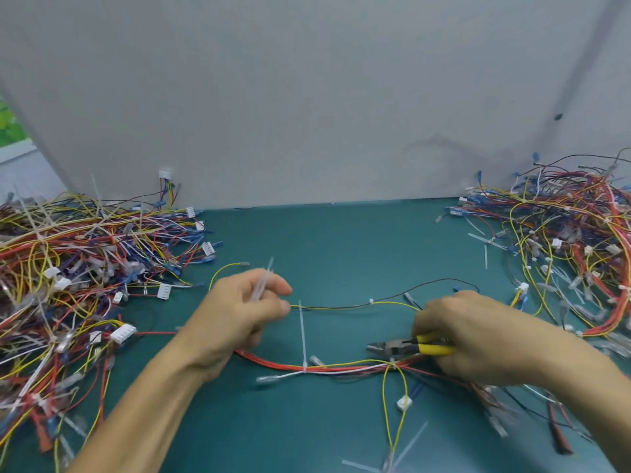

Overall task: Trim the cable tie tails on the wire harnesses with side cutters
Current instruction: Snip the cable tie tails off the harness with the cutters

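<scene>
Both grips curled: left hand (246, 312) pinches a tie tail (263, 281) (blurred), right hand (478, 336) clasps side cutters (392, 348).

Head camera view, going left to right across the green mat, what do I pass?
From the left: left pile of wire harnesses → left hand, holding a pale tie strip → upright cable tie tail → side cutters → right hand, gripping them → right pile of wire harnesses.

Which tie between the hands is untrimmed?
The white tie on the red bundle left of the cutters: long tail standing up; the other two show only heads.
</scene>
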Available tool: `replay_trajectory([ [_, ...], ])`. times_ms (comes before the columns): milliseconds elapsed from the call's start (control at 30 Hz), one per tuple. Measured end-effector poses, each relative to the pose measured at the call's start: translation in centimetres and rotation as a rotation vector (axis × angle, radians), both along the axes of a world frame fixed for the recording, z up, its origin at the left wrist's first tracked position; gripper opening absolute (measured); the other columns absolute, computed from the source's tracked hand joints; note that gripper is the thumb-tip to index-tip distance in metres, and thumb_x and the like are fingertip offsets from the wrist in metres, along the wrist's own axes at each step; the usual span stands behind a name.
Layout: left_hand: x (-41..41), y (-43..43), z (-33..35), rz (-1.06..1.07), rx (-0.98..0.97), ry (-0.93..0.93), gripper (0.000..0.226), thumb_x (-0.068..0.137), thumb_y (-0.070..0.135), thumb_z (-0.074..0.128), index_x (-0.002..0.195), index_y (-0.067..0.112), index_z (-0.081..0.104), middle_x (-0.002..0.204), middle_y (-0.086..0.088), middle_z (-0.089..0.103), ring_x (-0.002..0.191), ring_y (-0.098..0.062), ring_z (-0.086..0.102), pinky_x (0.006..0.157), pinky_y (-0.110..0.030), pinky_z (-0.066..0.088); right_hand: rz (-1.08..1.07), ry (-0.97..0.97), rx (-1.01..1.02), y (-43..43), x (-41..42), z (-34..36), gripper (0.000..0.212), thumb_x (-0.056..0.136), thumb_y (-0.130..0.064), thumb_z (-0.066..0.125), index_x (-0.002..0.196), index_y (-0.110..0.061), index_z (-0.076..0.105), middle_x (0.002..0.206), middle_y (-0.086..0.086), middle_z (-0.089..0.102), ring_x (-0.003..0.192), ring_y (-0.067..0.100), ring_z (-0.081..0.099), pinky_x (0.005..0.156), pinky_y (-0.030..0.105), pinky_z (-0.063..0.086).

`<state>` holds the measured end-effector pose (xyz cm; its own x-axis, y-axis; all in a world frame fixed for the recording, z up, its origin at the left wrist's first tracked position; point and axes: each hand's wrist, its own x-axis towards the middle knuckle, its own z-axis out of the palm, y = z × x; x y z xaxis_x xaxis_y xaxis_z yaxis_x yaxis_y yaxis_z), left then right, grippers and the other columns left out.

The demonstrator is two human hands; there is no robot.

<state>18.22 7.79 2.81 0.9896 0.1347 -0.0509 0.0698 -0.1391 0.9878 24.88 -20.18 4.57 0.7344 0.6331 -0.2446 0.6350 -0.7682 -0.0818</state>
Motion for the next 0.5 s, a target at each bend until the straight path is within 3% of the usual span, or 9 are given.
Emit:
replay_trajectory([
  [67, -0.3, -0.2, -0.1, -0.099, 0.193, -0.017, 0.022, 0.063, 0.020, 0.073, 0.083, 0.013, 0.069, 0.055, 0.005, 0.042, 0.047, -0.009, 0.033, 0.044, -0.018, 0.026, 0.009, -0.004, 0.046, 0.1, -0.2, 0.5, 0.015, 0.079, -0.032, 0.054, 0.092, -0.033, 0.060, 0.093, -0.013, 0.052, 0.088, 0.011, 0.047, 0.080, 0.032, 0.046],
  [167, -0.7, -0.1, -0.6, -0.220, 0.394, 0.021, 0.017, 0.070, 0.023, 0.080, 0.085, 0.021, 0.072, 0.063, 0.009, 0.059, 0.055, -0.002, 0.048, 0.054, -0.014, 0.037, 0.016, -0.102, 0.111, 0.9, -1.0, 1.3, 0.006, 0.081, -0.036, 0.052, 0.076, -0.036, 0.049, 0.085, -0.011, 0.045, 0.087, 0.014, 0.047, 0.077, 0.035, 0.047],
  [300, -1.3, -0.1, -2.5, -0.239, 0.317, 0.042, 0.004, 0.084, 0.010, 0.072, 0.083, 0.014, 0.073, 0.073, 0.005, 0.069, 0.069, -0.003, 0.060, 0.069, -0.016, 0.046, 0.000, -0.162, 0.097, 2.8, -2.9, 1.0, 0.011, 0.081, -0.038, 0.048, 0.074, -0.033, 0.041, 0.087, -0.007, 0.046, 0.092, 0.021, 0.054, 0.065, 0.033, 0.042],
  [500, -1.4, -0.2, -3.0, -0.207, 0.241, 0.006, 0.009, 0.078, 0.024, 0.071, 0.079, 0.016, 0.070, 0.069, 0.001, 0.063, 0.066, -0.007, 0.055, 0.065, -0.017, 0.044, 0.024, -0.174, -0.016, 4.9, -4.5, -0.2, 0.007, 0.083, -0.029, 0.047, 0.078, -0.025, 0.043, 0.085, -0.004, 0.037, 0.078, 0.028, 0.044, 0.049, 0.030, 0.023],
])
